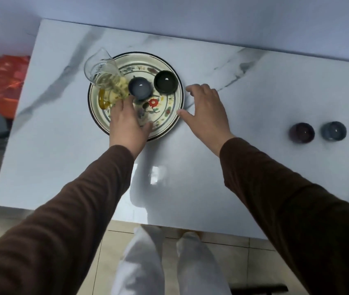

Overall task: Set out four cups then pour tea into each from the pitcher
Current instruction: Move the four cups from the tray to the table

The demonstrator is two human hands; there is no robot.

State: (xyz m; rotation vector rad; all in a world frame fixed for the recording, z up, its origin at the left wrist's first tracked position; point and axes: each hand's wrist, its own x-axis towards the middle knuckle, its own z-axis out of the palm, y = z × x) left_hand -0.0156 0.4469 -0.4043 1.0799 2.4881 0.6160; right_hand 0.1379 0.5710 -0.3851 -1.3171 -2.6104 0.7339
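A person's left hand [126, 122] reaches over a floral plate [170, 122] on a marble desk [62, 145], fingers loose beside the glass pitcher [105, 79] of tea, gripping nothing. The right hand [206, 112] hovers spread open at the plate's right rim. Two cups [139, 88] sit on the plate; two more cups [301, 133] stand well apart, far right.

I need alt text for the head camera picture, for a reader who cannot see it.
Both hands reach over a flowered plate holding a glass pitcher of tea and two cups: left hand near the pitcher, right hand open beside the rim. Two more cups stand on the marble table, far right.
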